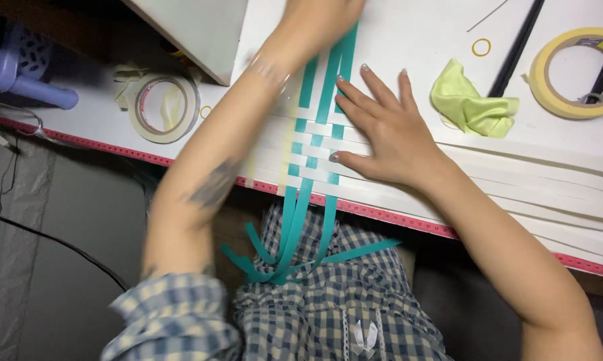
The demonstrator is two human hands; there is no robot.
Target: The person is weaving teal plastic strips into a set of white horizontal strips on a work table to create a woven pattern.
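White tabletop lies under our work. Our right hand presses flat, fingers spread, on the woven white strips, touching the teal strips that run toward our lap. Our left hand is blurred over their far ends; we cannot tell its grip. Beyond lie a yellow cloth and tape rolls.

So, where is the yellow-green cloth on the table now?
In the head view the yellow-green cloth lies crumpled on the white table, just right of the right hand and left of the yellow tape roll.
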